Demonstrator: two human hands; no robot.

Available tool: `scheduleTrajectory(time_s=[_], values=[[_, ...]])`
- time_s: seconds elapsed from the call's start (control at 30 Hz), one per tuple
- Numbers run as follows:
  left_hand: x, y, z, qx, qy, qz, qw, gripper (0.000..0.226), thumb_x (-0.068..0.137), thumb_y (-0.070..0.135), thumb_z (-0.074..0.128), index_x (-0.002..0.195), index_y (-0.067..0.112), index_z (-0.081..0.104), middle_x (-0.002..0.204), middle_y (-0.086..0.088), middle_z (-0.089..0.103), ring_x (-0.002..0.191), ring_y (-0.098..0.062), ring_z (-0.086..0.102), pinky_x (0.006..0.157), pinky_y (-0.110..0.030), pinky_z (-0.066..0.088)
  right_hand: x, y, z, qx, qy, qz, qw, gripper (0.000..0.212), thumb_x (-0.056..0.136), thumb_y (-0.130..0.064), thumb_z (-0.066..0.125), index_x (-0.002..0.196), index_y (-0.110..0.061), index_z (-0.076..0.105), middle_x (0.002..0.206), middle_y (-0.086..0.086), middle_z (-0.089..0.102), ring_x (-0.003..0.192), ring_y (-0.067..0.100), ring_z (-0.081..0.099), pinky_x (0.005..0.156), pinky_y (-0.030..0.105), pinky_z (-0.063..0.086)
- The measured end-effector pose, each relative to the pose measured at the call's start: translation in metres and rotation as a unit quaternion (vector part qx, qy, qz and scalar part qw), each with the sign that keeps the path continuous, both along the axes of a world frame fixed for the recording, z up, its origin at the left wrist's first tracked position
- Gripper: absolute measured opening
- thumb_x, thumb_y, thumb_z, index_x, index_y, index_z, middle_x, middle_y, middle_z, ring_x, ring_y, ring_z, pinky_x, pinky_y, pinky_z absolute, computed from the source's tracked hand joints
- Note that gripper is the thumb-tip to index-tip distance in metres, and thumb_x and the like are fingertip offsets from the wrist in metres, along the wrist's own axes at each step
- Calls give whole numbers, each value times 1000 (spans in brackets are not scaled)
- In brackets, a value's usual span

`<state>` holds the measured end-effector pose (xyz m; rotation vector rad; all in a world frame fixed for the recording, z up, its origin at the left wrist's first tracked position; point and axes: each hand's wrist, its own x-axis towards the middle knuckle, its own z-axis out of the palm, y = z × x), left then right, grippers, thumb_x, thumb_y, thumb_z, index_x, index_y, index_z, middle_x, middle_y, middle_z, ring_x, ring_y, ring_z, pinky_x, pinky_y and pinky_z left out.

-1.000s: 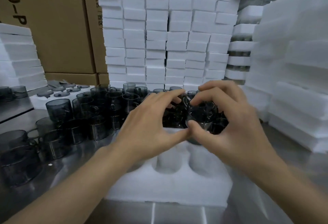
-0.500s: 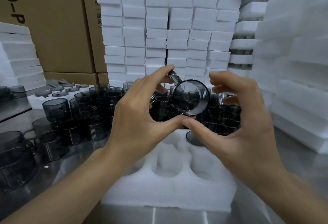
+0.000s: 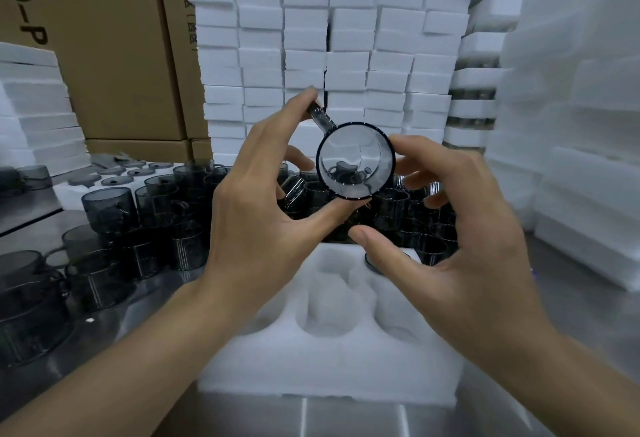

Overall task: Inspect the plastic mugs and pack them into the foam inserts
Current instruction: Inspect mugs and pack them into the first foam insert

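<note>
**A:** Mug first: where is it?

**B:** Up in the air over the foam insert, one round end turned toward the camera. Its long axis runs roughly level, away from the viewer. The handle sticks up and to the left.

**A:** Who has it?

**B:** The left hand. Its index finger presses the handle end and its thumb props the rim from below, a pinch across the mug.

**A:** And the right hand?

**B:** Its curved fingers cup the right side, with the thumb just under the rim but apart from it. Whether those fingers touch the wall, I cannot tell.

**A:** So what does packing turn on?

**B:** Inspection looks under way to me. The empty pockets lie straight below and open upward, while the mug lies sideways. I'd say it must be tipped upright, then lowered. The far right pocket already holds a packed mug; the free ones sit nearer the viewer.

**A:** Which hand is nearer?

**B:** The left, since it carries the mug.
</note>
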<state>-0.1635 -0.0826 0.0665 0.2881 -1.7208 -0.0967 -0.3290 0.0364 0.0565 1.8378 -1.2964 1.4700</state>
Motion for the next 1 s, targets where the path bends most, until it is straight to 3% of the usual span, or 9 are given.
scheduleTrajectory(time_s=[0.2,0.3,0.4,0.47,0.53,0.6,0.67,0.77,1.0], values=[[0,1,0,13,-10,1,1000,88,81,52,87,154,18,53,136,13,60,105,1,61,78,-14,43,-3,-2,-1,4,-4,10,1000,74,86,-31,86,151,-25,51,132,-12,58,124,11,57,105,17,40],[0,0,-1,56,-32,-13,998,83,77,61,83,147,23,60,124,12,68,108,-8,65,82,-15,43,-7,-5,-2,19,7,12,1000,78,88,-34,87,155,-30,47,142,-20,52,135,12,54,112,23,42],[0,-2,-4,133,-73,-40,988,56,78,67,76,127,39,69,110,16,73,103,-15,68,79,-10,42,-10,-8,-6,41,2,7,999,86,86,-30,89,159,-34,42,138,-20,52,133,9,54,111,18,40],[-2,-4,-4,184,-109,-82,973,36,83,68,67,105,40,74,96,12,74,92,-13,68,74,-13,43,-11,-10,-9,53,-2,-5,999,89,84,-28,88,159,-38,41,129,-21,52,127,6,55,108,15,39],[-4,-7,-6,230,-141,-139,953,50,90,70,55,85,26,76,82,1,72,79,-17,66,72,-29,48,-11,-11,-10,59,2,-23,998,85,85,-31,86,159,-35,44,121,-18,51,120,3,55,105,12,39],[-5,-8,-7,271,-159,-178,933,72,93,75,40,76,14,75,73,-5,70,71,-17,64,70,-29,46,-11,-11,-10,59,-2,-30,998,78,87,-41,82,157,-29,49,117,-16,51,116,0,54,104,12,38],[-6,-9,-8,306,-167,-201,915,86,95,78,26,79,10,76,72,-7,73,70,-15,65,73,-26,45,-9,-10,-10,68,-14,-27,997,77,88,-53,76,156,-27,51,114,-18,50,114,-1,54,103,12,39],[-6,-9,-10,326,-188,-218,900,97,94,82,12,79,11,76,70,-11,73,68,-21,67,75,-37,44,-6,-9,-11,90,-31,-28,995,77,87,-63,69,154,-29,54,110,-20,52,111,4,56,101,13,40],[-5,-7,-6,336,-205,-248,886,102,91,84,12,76,8,79,73,-17,74,65,-25,63,69,-33,44,-4,-9,-6,124,-141,-1,982,58,84,-68,66,135,-39,70,100,-12,63,101,11,61,88,17,46]])
